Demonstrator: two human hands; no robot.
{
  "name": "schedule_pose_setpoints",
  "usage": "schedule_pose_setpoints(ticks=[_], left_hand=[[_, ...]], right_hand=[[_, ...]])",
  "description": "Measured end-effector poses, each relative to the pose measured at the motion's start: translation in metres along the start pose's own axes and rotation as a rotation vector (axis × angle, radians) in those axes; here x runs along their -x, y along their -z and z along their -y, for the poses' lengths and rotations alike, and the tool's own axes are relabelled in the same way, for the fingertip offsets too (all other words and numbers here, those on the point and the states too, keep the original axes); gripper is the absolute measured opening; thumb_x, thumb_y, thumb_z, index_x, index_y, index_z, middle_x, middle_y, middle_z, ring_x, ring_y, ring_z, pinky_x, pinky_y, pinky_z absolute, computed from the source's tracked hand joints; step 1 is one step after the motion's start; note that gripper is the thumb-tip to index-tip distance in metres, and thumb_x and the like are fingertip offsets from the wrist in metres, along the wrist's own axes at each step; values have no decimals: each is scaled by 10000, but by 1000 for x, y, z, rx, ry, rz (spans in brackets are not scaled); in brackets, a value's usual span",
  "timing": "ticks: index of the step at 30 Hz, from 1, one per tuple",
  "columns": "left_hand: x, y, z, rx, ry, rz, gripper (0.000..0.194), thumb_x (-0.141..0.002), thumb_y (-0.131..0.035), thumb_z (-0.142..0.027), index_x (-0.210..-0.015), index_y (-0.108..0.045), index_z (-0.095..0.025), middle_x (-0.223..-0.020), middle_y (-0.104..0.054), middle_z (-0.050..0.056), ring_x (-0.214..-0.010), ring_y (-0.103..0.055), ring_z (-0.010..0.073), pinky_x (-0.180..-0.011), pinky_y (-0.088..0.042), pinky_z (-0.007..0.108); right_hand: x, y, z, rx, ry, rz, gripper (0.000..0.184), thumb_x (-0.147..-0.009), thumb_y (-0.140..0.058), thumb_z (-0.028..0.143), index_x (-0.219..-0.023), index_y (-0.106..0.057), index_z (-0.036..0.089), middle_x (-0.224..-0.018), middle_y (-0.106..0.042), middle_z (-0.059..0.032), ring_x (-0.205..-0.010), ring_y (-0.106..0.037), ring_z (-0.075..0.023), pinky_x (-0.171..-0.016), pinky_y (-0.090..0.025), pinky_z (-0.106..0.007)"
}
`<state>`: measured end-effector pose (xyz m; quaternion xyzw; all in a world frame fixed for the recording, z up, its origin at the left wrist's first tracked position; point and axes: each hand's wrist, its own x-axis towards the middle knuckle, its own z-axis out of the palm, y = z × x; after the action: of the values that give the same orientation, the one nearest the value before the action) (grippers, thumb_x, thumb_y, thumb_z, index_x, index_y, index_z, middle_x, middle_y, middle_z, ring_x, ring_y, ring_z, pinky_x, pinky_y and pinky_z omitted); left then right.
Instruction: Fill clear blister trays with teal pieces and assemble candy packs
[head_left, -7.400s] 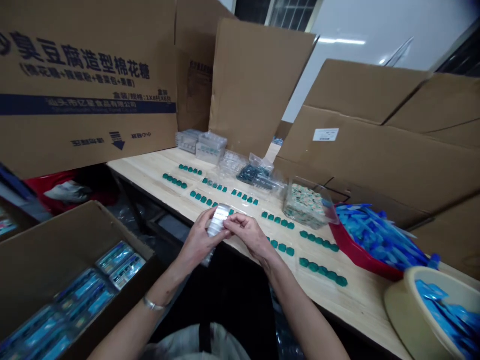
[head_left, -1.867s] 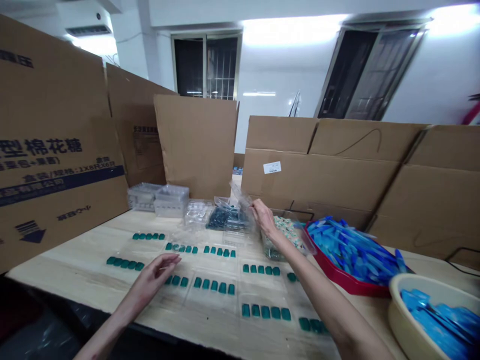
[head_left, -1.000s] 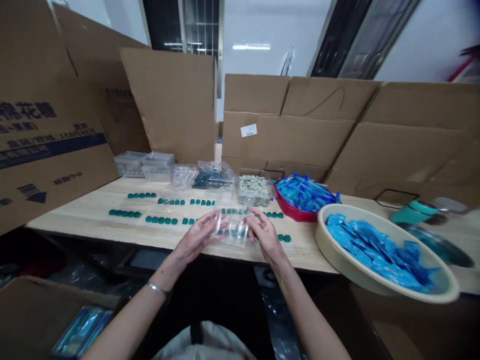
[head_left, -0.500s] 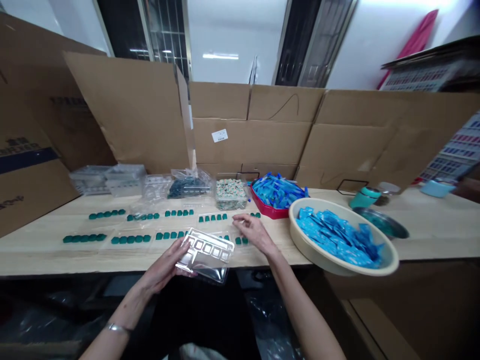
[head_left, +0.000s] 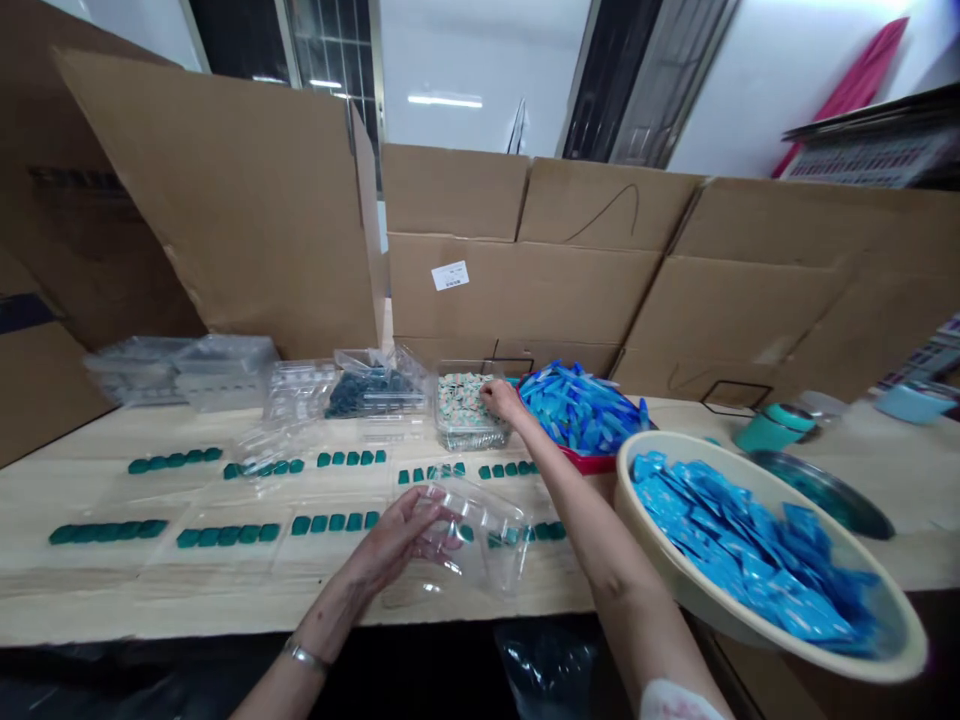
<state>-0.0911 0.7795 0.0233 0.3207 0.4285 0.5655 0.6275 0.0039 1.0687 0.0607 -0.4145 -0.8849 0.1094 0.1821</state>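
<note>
My left hand [head_left: 409, 535] grips a clear plastic blister tray [head_left: 480, 535] by its left side, tilted above the front of the table. Through the see-through plastic, some green pieces on the table show. My right hand [head_left: 501, 398] reaches far forward into a clear box [head_left: 472, 432] filled with small white-and-green pieces [head_left: 461, 392]. Its fingers are closed together at the pieces; whatever they pinch is too small to make out. Rows of dark green pieces [head_left: 229, 535] lie in clear trays across the table.
A cream basin [head_left: 626, 500] with blue packets stands at the right, near my right forearm. Behind it a red tray [head_left: 592, 462] holds blue sticks [head_left: 581, 400]. Clear containers [head_left: 225, 375] and a bag of dark pieces [head_left: 371, 388] line the back, before cardboard walls [head_left: 592, 280].
My right hand has moved forward from above the green rows to the box of small pieces. The blister tray in my left hand has shifted right and tilted. The view has moved closer.
</note>
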Motion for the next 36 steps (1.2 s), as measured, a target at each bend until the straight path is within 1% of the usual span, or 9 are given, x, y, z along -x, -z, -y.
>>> schedule_pose_setpoints(ticks=[3, 6, 9, 12, 16, 19, 27, 32, 36], left_hand=[[-18, 0, -8, -30, 36, 20, 395, -769, -604, -422, -1043, -451, -183, -1004, -617, 106, -744, -665, 224, -615, -541, 352], [-34, -1, -15, -56, 66, 43, 404, -767, -606, -427, -1044, -446, -181, -1018, -608, 108, -739, -665, 222, -621, -547, 372], [-48, -3, -17, -52, 69, 77, 392, -771, -606, -415, -1040, -445, -180, -1013, -600, 103, -750, -659, 215, -628, -553, 385], [-56, -5, -13, -30, 83, 101, 387, -774, -605, -407, -1046, -439, -187, -1007, -595, 95, -740, -657, 205, -612, -556, 374], [-56, -3, -8, 1, 104, 136, 366, -790, -590, -398, -1049, -441, -187, -1007, -594, 93, -734, -659, 200, -603, -556, 356], [-53, -1, -7, 9, 95, 153, 352, -798, -581, -390, -1045, -439, -183, -1010, -591, 94, -746, -663, 207, -599, -554, 343], [-46, 5, -7, 45, 110, 211, 346, -812, -565, -382, -1057, -416, -188, -1007, -587, 96, -757, -665, 211, -607, -548, 338], [-46, 7, -5, 47, 90, 223, 345, -817, -558, -380, -1068, -423, -184, -1025, -586, 108, -762, -665, 208, -601, -542, 319], [-47, 9, -5, 55, 104, 225, 341, -820, -556, -376, -1069, -424, -184, -1023, -581, 101, -766, -666, 209, -612, -544, 327]], right_hand=[[-22, -12, -5, 64, 19, 47, 173, -761, -562, 184, -866, -697, 160, -912, -697, -78, -857, -608, -172, -714, -403, -207], [-34, -18, -6, 118, 34, 87, 171, -716, -610, 223, -858, -696, 184, -886, -691, -62, -829, -605, -177, -676, -396, -212], [-35, -20, -4, 171, 45, 108, 162, -692, -605, 201, -829, -690, 189, -905, -676, -62, -821, -591, -180, -645, -386, -218], [-29, -21, 1, 219, 72, 109, 173, -708, -571, 177, -845, -678, 180, -959, -653, -73, -857, -568, -180, -651, -378, -221], [-22, -24, 6, 266, 128, 109, 181, -779, -492, 172, -848, -658, 154, -971, -625, -100, -864, -543, -183, -671, -369, -236], [-20, -27, 6, 277, 163, 95, 189, -799, -460, 156, -842, -642, 140, -962, -613, -115, -855, -534, -186, -673, -360, -247], [-17, -27, 4, 242, 163, 39, 183, -734, -472, 96, -843, -613, 139, -910, -618, -91, -814, -527, -174, -663, -348, -244], [-19, -31, 6, 199, 129, 63, 156, -709, -478, 99, -756, -620, 144, -762, -630, -82, -698, -535, -171, -604, -337, -245], [-21, -34, 1, 136, 113, 59, 215, -706, -481, 106, -855, -628, 154, -814, -647, -76, -750, -551, -174, -646, -360, -236]])
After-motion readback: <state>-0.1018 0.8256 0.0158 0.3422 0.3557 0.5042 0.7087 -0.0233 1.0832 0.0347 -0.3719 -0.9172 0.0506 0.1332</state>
